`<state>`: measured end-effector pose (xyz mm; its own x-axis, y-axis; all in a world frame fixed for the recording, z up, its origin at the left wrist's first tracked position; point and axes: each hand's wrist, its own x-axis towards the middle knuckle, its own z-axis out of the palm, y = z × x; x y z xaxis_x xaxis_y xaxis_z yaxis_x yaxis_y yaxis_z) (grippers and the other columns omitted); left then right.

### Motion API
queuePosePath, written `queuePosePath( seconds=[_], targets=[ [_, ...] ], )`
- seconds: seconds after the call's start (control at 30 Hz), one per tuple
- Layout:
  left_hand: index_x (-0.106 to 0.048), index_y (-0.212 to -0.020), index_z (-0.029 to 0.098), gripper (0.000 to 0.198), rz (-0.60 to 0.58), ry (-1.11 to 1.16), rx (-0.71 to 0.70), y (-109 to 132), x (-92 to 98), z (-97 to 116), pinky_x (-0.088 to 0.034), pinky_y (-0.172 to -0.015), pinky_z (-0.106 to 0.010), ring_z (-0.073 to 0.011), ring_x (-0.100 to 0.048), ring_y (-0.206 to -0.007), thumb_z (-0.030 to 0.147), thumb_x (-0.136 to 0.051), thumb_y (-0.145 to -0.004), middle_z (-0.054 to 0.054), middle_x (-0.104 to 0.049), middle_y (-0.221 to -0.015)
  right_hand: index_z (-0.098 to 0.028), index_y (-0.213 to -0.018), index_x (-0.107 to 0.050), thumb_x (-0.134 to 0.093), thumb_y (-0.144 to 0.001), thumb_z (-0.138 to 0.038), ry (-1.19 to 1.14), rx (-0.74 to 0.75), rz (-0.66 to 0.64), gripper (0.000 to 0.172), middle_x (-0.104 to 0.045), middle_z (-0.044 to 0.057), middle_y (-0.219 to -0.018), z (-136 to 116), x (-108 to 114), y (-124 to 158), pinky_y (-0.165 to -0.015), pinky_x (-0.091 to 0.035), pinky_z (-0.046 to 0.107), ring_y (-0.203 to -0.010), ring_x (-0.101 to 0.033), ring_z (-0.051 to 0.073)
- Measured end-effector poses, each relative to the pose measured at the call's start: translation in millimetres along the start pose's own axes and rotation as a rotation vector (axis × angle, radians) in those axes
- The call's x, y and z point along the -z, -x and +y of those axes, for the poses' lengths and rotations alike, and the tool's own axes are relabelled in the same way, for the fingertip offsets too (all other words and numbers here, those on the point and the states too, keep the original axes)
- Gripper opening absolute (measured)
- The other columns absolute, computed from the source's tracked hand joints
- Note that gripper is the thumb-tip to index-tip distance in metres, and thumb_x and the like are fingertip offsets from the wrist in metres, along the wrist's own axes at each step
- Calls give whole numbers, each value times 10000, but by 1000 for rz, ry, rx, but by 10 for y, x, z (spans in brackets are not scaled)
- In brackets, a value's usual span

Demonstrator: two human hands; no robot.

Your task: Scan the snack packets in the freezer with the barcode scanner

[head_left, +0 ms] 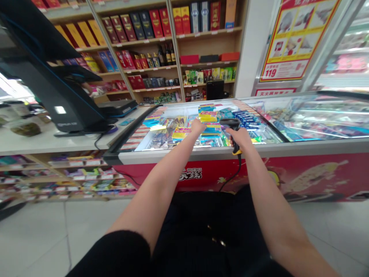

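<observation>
My right hand (241, 137) is closed round the handle of a black barcode scanner (230, 124) with a yellow base, its cable hanging down the freezer front. The scanner head points at a stack of yellow and blue packets (208, 115) lying on the glass lid of the chest freezer (201, 154). My left hand (198, 126) reaches over the lid and touches the near side of that stack; its fingers are curled against a packet. Both forearms stretch forward from the bottom of the view.
A black till screen (54, 92) stands on the white counter (43, 142) at the left. Shelves of boxed goods (150, 46) fill the back wall. A second glass-topped freezer (317, 115) continues to the right. A red promotional poster (296, 38) hangs above.
</observation>
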<state>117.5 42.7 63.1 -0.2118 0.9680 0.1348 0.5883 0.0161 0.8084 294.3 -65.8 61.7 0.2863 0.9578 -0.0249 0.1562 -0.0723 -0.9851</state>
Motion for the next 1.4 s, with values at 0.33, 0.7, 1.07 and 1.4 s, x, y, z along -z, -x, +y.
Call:
queuePosePath(
  seconds=[0.33, 0.7, 1.07, 1.4],
  targets=[
    [-655, -1142, 117, 387, -44, -337, -114, 76, 12, -46, -482, -951, -344, -325, -618, -1184, 255, -683, -782, -190, -681, -1197, -168, -650, -566, -699, -827, -298, 23, -5, -15, 257, -553, 14, -504, 45, -76, 18, -352, -427, 245, -383, -511, 134],
    [-578, -1262, 129, 584, 139, -458, 16, -53, 676, -453, -418, -1033, -439, -370, -502, -1308, 424, -712, -775, -240, -543, -1381, -157, -681, -575, -688, -826, -285, 98, 67, -110, 224, -568, 11, -516, 21, -441, 102, -357, -429, 222, -381, -516, 119],
    [-630, -1232, 117, 788, -131, -494, 145, -75, 1075, -814, -559, -741, -290, -306, -710, -966, 618, -785, -643, -194, -679, -1218, -156, -665, -559, -682, -861, -268, 203, 56, -207, 257, -548, 5, -509, -142, -913, 308, -370, -421, 221, -368, -492, 107],
    [-703, -953, 113, 432, -41, -140, 222, -193, 1147, -1049, -584, -634, -335, -307, -729, -806, 404, -845, -667, -161, -727, -900, -147, -693, -567, -700, -835, -268, 217, 72, -231, 229, -554, 11, -514, -125, -1111, 339, -362, -420, 230, -379, -498, 116]
  ],
)
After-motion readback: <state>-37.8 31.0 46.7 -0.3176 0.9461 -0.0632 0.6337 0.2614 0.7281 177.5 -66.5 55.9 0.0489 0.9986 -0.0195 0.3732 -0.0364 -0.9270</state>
